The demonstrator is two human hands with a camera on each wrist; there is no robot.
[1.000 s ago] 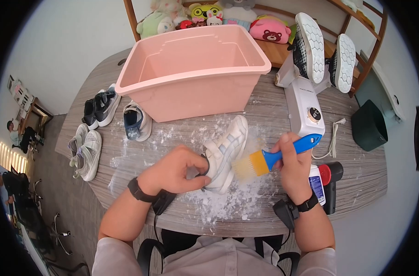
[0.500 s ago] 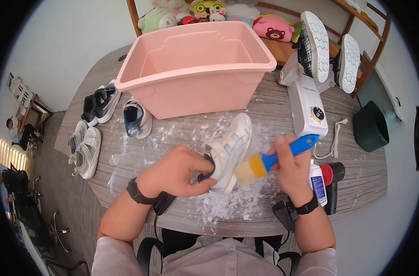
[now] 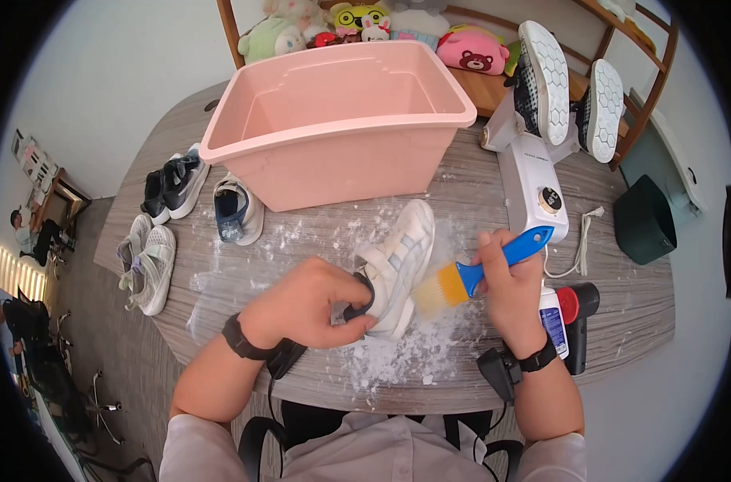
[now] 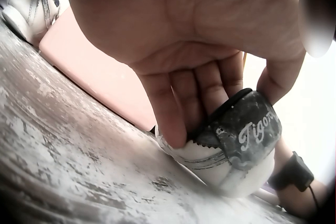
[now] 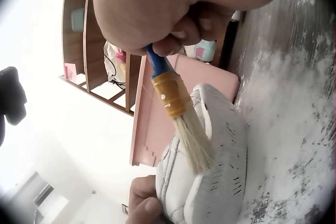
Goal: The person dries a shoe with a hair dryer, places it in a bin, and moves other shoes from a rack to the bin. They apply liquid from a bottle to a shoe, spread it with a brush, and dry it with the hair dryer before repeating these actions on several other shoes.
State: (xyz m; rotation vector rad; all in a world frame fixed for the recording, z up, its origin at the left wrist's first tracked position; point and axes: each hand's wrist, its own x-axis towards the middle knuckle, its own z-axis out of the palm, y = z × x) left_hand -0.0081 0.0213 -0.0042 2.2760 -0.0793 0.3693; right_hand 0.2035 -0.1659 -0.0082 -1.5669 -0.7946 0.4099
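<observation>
A white shoe (image 3: 405, 249) with a dark heel lies tilted on the powder-strewn table. My left hand (image 3: 305, 301) grips it at the opening, fingers inside and thumb at the heel; the left wrist view shows the lettered heel tab (image 4: 252, 132) beside the thumb. My right hand (image 3: 511, 293) holds a brush by its blue handle (image 3: 531, 243). In the right wrist view the pale bristles (image 5: 194, 142) are at the side of the white shoe (image 5: 223, 155); whether they touch, I cannot tell.
A pink tub (image 3: 341, 169) stands behind the shoe. Other shoes (image 3: 152, 269) sit at the left. A white machine (image 3: 534, 189) holding two shoes, a bottle (image 3: 552, 321) and a black-and-red item (image 3: 578, 309) are at the right. White powder covers the middle.
The shoe and my left hand have shifted slightly right compared with a second ago. The brush has moved slightly along the shoe's side, and both hands keep their holds.
</observation>
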